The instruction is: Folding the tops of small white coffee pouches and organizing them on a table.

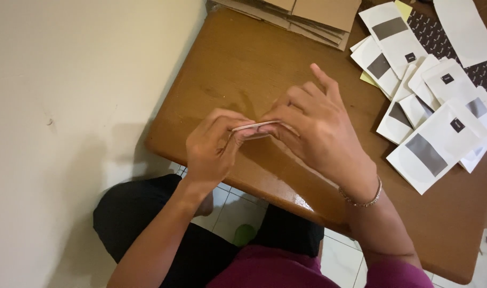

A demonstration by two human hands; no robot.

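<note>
1. Standing against the far left is a plain cream wall [67,106], and the brown wooden table [243,58] is pushed up close to it.
2. Next comes the left hand [214,149], with its fingers curled and its thumb and fingertips pinched shut on the left end of a thin white flat piece [255,127], most likely one of the pouches seen edge-on.
3. That piece hangs just above the tabletop near the front edge, bridging both hands.
4. The right hand [318,133] closes over its other end, fingers pressed down along it and the index finger lifted; a thin bracelet [363,200] circles the wrist.
5. A stack of flattened cardboard [302,16] sits at the table's back edge.
6. On the right lies a loose spread of white pouches with grey windows [430,133], overlapping each other, well apart from the hands.
7. By my reckoning only one piece is in hand and the whole spread is waiting; I cannot tell which of those, if any, are already handled.
</note>
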